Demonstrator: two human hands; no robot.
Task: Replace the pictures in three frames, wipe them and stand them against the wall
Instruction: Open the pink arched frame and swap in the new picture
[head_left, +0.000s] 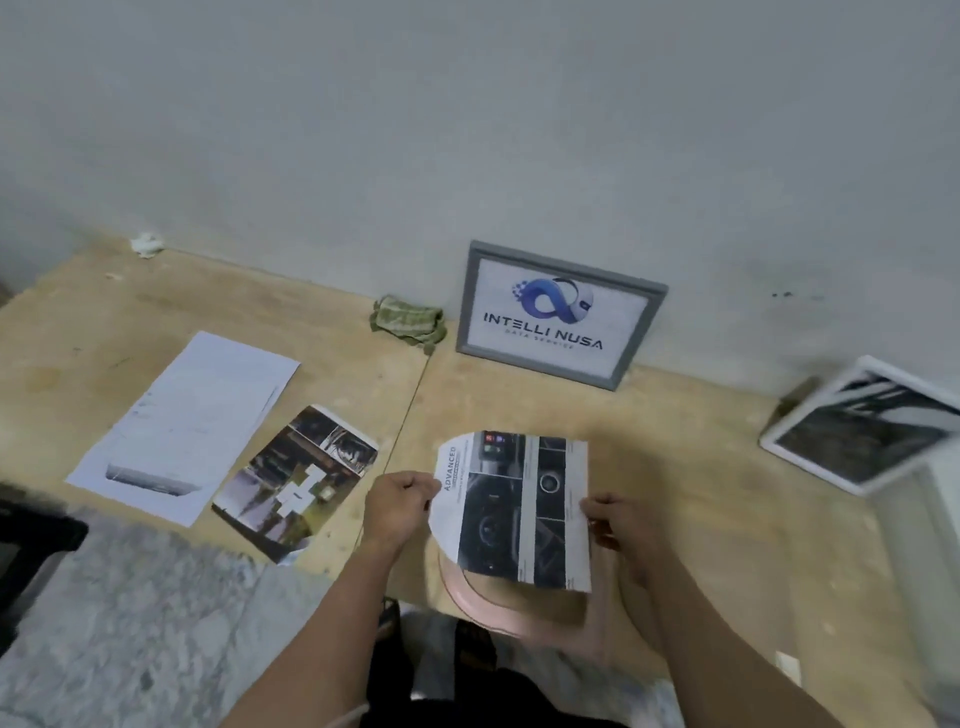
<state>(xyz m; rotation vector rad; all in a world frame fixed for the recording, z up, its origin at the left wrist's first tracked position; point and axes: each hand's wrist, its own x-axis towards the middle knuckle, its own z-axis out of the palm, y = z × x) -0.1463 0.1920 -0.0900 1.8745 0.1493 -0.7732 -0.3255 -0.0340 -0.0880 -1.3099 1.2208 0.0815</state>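
A dark printed picture (514, 509) headed "ADVANCED" hangs just above a pink frame (498, 603) at the near edge. My left hand (400, 506) pinches its left edge and my right hand (615, 522) pinches its right edge. A grey frame (561, 314) with a blue logo picture stands leaning against the wall. A white frame (862, 426) with a dark picture lies tilted at the far right. A green cloth (408, 318) sits bunched by the wall, left of the grey frame.
On the wooden board (675, 467), white sheets (187, 421) and a dark collage print (298, 480) lie to the left. A crumpled white scrap (146, 244) sits at the wall's foot. A black object (31, 540) stands at the left edge on grey floor.
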